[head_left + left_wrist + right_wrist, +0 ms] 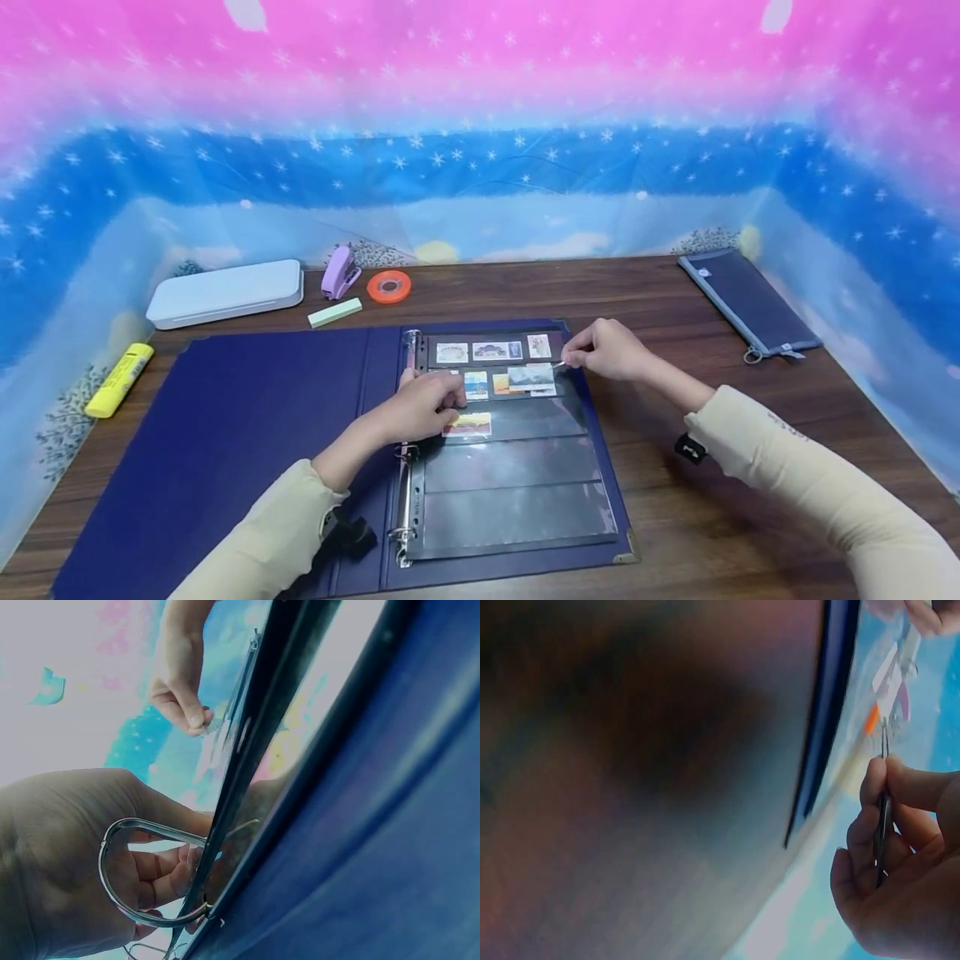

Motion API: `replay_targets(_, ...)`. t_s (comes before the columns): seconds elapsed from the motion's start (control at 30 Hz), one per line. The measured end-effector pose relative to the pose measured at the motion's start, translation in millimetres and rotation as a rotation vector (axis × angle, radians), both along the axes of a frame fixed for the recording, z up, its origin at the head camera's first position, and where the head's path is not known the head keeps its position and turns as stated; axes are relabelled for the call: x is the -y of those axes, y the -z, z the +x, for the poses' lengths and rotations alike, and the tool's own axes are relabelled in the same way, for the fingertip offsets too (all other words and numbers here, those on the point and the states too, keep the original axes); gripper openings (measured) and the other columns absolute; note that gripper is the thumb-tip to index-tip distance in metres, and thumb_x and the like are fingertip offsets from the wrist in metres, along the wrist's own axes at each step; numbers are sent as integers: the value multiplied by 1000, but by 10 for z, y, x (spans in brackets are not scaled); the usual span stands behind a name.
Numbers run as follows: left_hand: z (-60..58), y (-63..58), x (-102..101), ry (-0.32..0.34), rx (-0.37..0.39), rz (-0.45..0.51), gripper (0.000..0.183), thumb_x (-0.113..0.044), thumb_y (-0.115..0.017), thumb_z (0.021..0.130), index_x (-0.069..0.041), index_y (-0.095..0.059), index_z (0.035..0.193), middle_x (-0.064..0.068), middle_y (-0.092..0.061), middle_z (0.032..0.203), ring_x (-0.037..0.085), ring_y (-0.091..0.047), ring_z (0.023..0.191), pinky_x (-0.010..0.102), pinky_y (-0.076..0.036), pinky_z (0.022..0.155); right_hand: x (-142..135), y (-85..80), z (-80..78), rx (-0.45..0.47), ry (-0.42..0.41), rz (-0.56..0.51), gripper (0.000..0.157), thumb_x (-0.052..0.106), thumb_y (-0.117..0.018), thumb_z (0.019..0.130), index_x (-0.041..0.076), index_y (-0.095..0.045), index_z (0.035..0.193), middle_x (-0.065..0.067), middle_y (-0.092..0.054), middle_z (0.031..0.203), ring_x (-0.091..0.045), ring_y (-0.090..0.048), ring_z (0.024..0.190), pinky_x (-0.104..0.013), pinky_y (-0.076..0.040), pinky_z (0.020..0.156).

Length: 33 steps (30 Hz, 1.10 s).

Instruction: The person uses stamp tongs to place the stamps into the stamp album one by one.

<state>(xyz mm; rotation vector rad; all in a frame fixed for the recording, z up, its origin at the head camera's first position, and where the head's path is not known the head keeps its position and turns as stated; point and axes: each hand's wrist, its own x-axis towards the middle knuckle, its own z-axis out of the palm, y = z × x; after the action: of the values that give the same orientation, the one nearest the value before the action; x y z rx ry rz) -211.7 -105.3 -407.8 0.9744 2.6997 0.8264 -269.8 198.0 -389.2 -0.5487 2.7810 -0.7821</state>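
Note:
My right hand (pixel 609 350) pinches slim metal tweezers (pixel 885 802) between thumb and fingers. At their tips is a grey-and-white stamp (pixel 531 378), lying over other stamps in the second pocket row of a black stock page (pixel 517 467). My left hand (pixel 423 404) rests on the page's left part with bent fingers, beside the binder rings (pixel 112 832); whether it pinches the page or only touches it is unclear. A red-and-yellow stamp (pixel 468 425) shows near its fingertips. Three stamps, including a purple one (pixel 491 351), sit in the top row. The page lies in an open navy binder (pixel 262 417).
Behind the binder are a white case (pixel 228 293), a purple stapler (pixel 340 272), an orange tape roll (pixel 389 287) and a pale green eraser-like block (pixel 334 313). A yellow glue stick (pixel 120 380) lies left, a dark zip pouch (pixel 750 300) at the back right.

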Motion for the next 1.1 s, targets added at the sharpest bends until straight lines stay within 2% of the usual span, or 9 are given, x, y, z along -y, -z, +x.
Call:
replay_targets(0.17, -11, 22, -34, 19, 4, 5, 8, -3, -60, 84, -10, -59, 86, -2, -53, 72, 8, -45, 68, 37, -22, 78, -8, 73, 132, -7, 2, 3, 16, 16, -60, 90, 9, -74, 94, -8, -74, 86, -10, -31, 45, -24, -27, 49)
replay_targets(0.27, -20, 32, -46, 21, 2, 3, 8, -3, -61, 84, -10, -59, 87, -2, -53, 72, 7, -45, 68, 38, -24, 79, -15, 100, 188, -10, -7, -2, 16, 17, -61, 90, 9, -74, 94, -7, -73, 83, -9, -26, 43, -24, -27, 48)
replay_targets(0.43, -22, 33, -34, 20, 9, 0, 7, -4, -61, 84, -10, -59, 87, -2, -54, 73, 6, -46, 69, 39, -24, 81, -7, 121, 233, -18, -39, -6, 17, 17, -61, 89, 7, -74, 94, -7, -73, 82, -9, -29, 44, -23, -28, 48)
replay_targets(0.6, -22, 23, -6, 30, 5, 13, 8, -2, -60, 84, -9, -59, 87, -1, -55, 73, 6, -46, 68, 38, -27, 82, 8, 128, 225, -30, -69, -8, 15, 16, -62, 88, 8, -74, 92, -6, -74, 83, -8, -39, 50, -23, -31, 51)
replay_targets(0.73, -14, 19, 1, 23, 8, 11, 7, -1, -58, 84, -8, -57, 86, -1, -56, 74, 6, -47, 69, 46, -28, 88, 22, 142, 209, -42, -114, -8, 14, 17, -63, 88, 10, -75, 89, -4, -74, 82, -6, -50, 57, -22, -36, 56)
replay_targets(0.87, -1, 3, -7, 10, 12, 8, 6, -2, -56, 84, -8, -56, 84, -2, -58, 71, 6, -50, 70, 53, -25, 95, 39, 129, 206, -67, -154, 1, 13, 17, -64, 87, 10, -75, 89, -4, -74, 85, -9, -64, 73, -25, -47, 65)
replay_targets(1.1, -6, 12, 11, 15, 21, 15, 5, -3, -55, 85, -7, -57, 87, -3, -59, 69, 6, -51, 71, 51, -25, 95, 34, 132, 164, -92, -250, 1, 10, 14, -65, 86, 11, -75, 86, -4, -74, 86, -7, -62, 76, -21, -47, 66)
